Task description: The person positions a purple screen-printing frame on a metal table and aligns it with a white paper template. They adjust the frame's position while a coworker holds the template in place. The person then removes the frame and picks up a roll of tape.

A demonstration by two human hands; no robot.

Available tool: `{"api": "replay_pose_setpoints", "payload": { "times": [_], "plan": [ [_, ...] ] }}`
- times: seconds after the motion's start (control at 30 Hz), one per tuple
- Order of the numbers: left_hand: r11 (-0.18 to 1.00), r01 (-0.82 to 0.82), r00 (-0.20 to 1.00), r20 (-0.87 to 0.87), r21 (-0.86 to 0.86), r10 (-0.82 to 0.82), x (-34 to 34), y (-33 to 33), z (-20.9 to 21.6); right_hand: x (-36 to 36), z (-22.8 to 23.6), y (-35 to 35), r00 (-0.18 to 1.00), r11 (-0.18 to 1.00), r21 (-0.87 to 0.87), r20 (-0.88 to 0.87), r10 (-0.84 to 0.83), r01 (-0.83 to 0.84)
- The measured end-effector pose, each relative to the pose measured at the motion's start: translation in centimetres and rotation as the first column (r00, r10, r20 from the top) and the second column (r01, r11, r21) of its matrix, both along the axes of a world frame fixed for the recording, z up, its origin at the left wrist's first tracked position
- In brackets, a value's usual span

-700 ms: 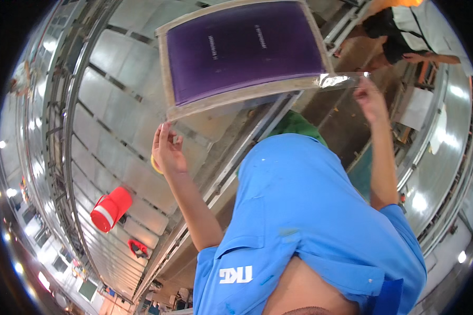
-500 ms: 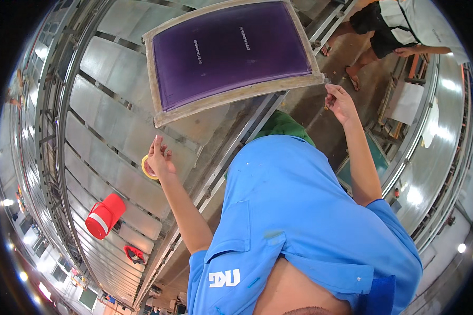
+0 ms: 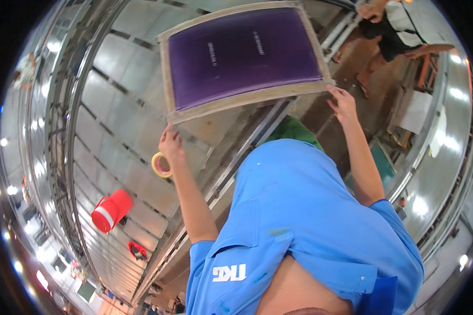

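In front of me is a screen printing frame point(image 3: 247, 98), with pale, worn edges around a dark purple mesh bearing small light lettering. My left hand point(image 3: 172, 146) has its fingertips at the frame's near left corner, with the other fingers curled. At the near right corner, my right hand point(image 3: 343, 105) pinches the edge between thumb and fingers. A yellow roll of tape point(image 3: 156, 165) shows just beside my left hand, partly covered by it. The frame appears raised above the long metal table.
The slatted metal table point(image 3: 108, 113) runs along my left, bearing a red jug point(image 3: 115, 207) and a small red-and-black item point(image 3: 137, 251). At the far right another person point(image 3: 391, 42) stands in the aisle. A second long table point(image 3: 431, 178) lies to my right.
My left hand has risen to the frame's near left corner, and my right fingers have closed on the right corner. The view has shifted slightly; the other person's hand now shows at the top.
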State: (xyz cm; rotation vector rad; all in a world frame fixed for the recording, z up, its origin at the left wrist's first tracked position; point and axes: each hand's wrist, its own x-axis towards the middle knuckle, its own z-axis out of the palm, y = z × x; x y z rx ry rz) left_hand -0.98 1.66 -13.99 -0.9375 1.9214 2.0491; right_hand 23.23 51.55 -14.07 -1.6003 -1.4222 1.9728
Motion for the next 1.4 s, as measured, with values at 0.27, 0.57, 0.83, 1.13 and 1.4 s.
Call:
{"api": "replay_pose_setpoints", "payload": {
  "times": [0.27,0.57,0.83,1.13,1.4],
  "plan": [
    [0.998,-0.027,1.0,0.003,-0.05,0.027,0.5,2.1,0.3,2.0,-2.5,1.2,0.997,0.998,0.03,-0.059,-0.052,0.053],
    [0.995,-0.044,0.997,-0.067,-0.092,0.038,0.6,2.5,0.2,1.7,-2.5,0.4,0.996,0.995,0.051,-0.014,-0.089,0.09],
    [0.988,-0.009,0.994,-0.113,-0.154,-0.008,0.5,3.1,-0.3,1.7,-2.2,-0.1,0.995,0.989,0.116,-0.032,-0.094,0.097],
    [0.988,-0.121,0.98,-0.17,-0.095,0.103,0.9,4.1,-1.0,0.6,-3.1,-0.2,0.959,0.955,0.085,-0.035,-0.281,0.283],
    [0.92,-0.115,0.993,0.051,0.374,0.103,-0.2,-0.1,-3.5,1.6,-3.4,1.8,0.976,0.977,0.106,-0.138,-0.169,0.184]
  ]
}}
